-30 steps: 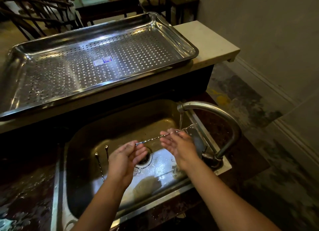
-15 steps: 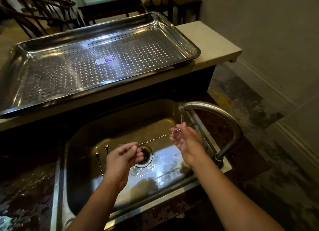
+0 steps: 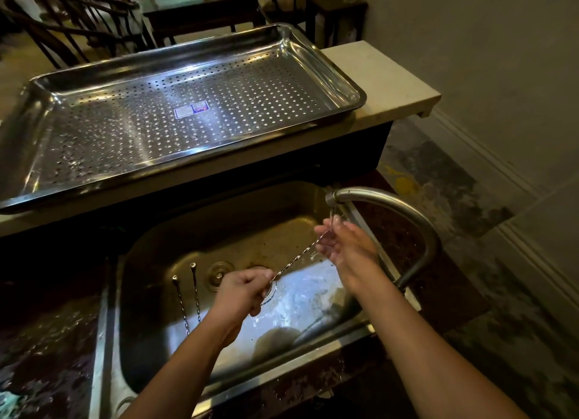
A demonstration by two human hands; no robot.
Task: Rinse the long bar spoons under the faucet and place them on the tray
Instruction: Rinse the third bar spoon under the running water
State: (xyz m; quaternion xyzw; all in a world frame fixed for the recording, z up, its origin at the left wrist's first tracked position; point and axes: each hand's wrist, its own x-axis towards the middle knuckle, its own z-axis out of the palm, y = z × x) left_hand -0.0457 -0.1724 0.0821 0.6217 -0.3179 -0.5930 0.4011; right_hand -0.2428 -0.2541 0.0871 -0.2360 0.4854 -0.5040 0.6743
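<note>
The left hand (image 3: 247, 290) is closed in a fist around the lower end of one bar spoon (image 3: 297, 258), low over the sink (image 3: 282, 374). This anchors the twisted shaft so that it slopes up toward the faucet (image 3: 407, 208). The right hand (image 3: 347, 246) sits directly below the spout, thumb and fingers loosely closed on the spoon's upper end, apparently to rub it in the thin stream. Holding both ends keeps the slim, wet shaft from slipping.

Two other bar spoons (image 3: 188, 296) lie side by side on the sink floor, left of the drain, within reach of the left hand. The perforated tray (image 3: 360, 95) rests on the ledge (image 3: 391, 83) behind the sink. It holds no spoons.
</note>
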